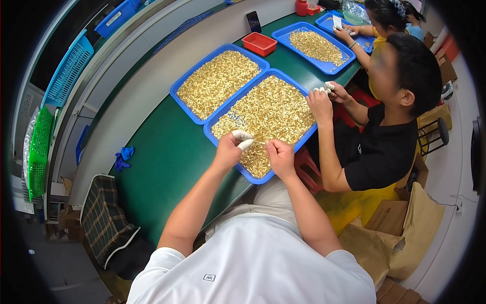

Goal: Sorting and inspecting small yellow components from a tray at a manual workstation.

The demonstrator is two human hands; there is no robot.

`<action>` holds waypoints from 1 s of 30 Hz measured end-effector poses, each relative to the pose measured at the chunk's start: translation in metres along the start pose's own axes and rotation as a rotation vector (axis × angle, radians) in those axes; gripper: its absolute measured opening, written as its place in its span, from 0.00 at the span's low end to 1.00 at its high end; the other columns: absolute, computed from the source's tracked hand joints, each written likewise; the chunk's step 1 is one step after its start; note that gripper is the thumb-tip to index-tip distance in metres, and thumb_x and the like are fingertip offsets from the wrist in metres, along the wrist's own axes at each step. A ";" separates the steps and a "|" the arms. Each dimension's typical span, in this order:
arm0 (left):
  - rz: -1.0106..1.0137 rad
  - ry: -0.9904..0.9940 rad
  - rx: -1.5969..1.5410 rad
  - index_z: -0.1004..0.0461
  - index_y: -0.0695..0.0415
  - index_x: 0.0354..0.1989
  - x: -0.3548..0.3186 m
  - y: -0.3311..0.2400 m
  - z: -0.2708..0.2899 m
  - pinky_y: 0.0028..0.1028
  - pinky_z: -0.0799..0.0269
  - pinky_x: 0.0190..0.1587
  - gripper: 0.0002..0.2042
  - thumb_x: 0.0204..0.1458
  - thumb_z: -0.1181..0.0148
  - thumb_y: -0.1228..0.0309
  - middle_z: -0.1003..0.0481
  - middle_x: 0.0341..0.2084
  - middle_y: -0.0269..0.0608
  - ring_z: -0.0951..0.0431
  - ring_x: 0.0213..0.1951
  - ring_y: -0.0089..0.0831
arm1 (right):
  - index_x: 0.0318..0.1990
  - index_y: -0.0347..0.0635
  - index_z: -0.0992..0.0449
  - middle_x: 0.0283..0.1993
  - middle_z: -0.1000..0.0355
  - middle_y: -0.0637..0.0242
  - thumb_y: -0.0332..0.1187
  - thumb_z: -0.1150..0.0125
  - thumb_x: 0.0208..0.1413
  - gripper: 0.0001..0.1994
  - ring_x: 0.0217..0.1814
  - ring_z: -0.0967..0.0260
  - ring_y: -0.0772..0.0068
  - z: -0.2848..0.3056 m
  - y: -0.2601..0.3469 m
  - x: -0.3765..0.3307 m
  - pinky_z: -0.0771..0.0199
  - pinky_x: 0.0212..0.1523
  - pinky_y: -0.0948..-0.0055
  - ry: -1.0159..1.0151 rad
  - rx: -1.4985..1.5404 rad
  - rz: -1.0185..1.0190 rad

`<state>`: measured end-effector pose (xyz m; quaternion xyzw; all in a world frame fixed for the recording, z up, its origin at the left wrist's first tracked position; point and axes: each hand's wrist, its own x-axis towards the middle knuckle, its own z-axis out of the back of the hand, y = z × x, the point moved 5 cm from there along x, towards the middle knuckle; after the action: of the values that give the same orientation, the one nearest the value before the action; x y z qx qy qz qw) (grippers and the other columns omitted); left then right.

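Both my hands are over the near blue tray (207, 133), which holds a thick layer of small gold-coloured metal pieces (278, 109). White finger covers sit on the thumb and forefinger of my left hand (234, 149); those fingers are bent toward each other in a pinch. My right hand (280, 157) is closed, its thumb pressed to the curled forefinger, close to the tray's front part. Whatever lies between the fingertips of either hand is too small to make out. A patch of blue tray bottom shows through the pieces beyond my left hand.
A second blue tray (178, 101) of gold pieces adjoins mine on the green table (162, 147). Farther off are a red bin (259, 44), a phone (253, 22) and another filled tray (349, 57). A co-worker (377, 147) sits close on my right. Blue gloves (123, 158) lie left.
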<state>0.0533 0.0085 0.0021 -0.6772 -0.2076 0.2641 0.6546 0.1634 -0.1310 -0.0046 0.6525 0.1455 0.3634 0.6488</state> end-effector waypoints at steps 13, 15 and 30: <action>-0.008 0.110 0.110 0.22 0.61 0.45 0.007 -0.005 0.004 0.24 0.28 0.41 0.12 0.60 0.40 0.66 0.21 0.33 0.35 0.23 0.36 0.21 | 0.29 0.35 0.25 0.20 0.31 0.71 0.33 0.46 0.66 0.14 0.22 0.37 0.85 -0.003 -0.017 -0.003 0.38 0.24 0.81 0.030 0.166 -0.062; -0.044 0.103 0.701 0.22 0.60 0.47 0.002 -0.017 -0.001 0.29 0.28 0.42 0.15 0.56 0.36 0.63 0.21 0.35 0.42 0.22 0.37 0.31 | 0.29 0.35 0.26 0.21 0.32 0.72 0.34 0.48 0.67 0.15 0.22 0.38 0.86 -0.001 -0.021 -0.003 0.39 0.24 0.83 -0.007 0.296 -0.097; -0.100 0.145 0.731 0.21 0.61 0.37 -0.005 -0.007 -0.007 0.29 0.27 0.34 0.06 0.53 0.35 0.74 0.20 0.28 0.42 0.20 0.31 0.30 | 0.28 0.35 0.26 0.20 0.33 0.72 0.34 0.47 0.66 0.14 0.21 0.39 0.86 -0.001 -0.016 -0.002 0.40 0.23 0.82 0.050 0.143 -0.049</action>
<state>0.0539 0.0006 0.0094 -0.4048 -0.0857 0.2397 0.8783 0.1659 -0.1298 -0.0201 0.6841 0.2029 0.3523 0.6056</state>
